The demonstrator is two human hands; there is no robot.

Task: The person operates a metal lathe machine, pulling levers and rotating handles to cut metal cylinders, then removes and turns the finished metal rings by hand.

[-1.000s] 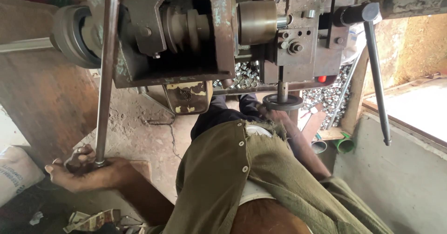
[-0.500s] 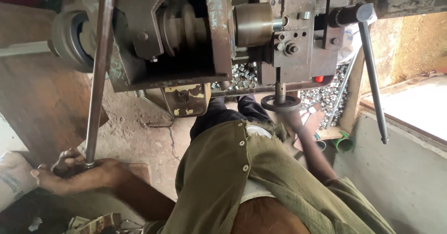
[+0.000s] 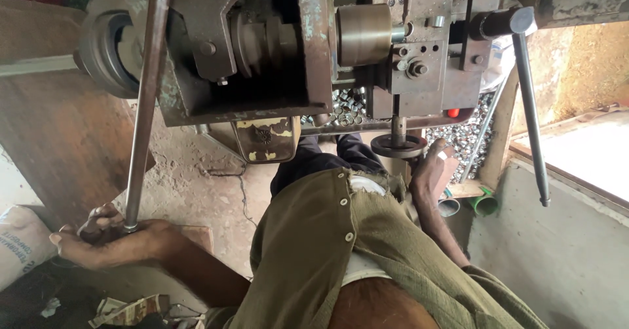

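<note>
My left hand [image 3: 108,240] is closed around the lower end of a long steel bar [image 3: 145,99] that runs up into the old metal lathe [image 3: 288,47] at the top of the view. My right hand [image 3: 429,168] rests against a small round handwheel [image 3: 398,147] under the machine's carriage. Whether its fingers grip the wheel I cannot tell. A brass-coloured chuck [image 3: 363,34] sits in the machine's middle. My olive shirt [image 3: 341,250] fills the lower centre.
A long lever handle [image 3: 531,113] hangs down at the right. Several small metal rings [image 3: 458,139] are heaped behind the machine. A white sack [image 3: 19,244] lies at the left, a concrete ledge [image 3: 557,237] at the right, dusty floor [image 3: 209,191] below.
The view has shifted, with the machine sliding leftward. My left hand stays on the bar's end, and my right hand has stayed by the handwheel.
</note>
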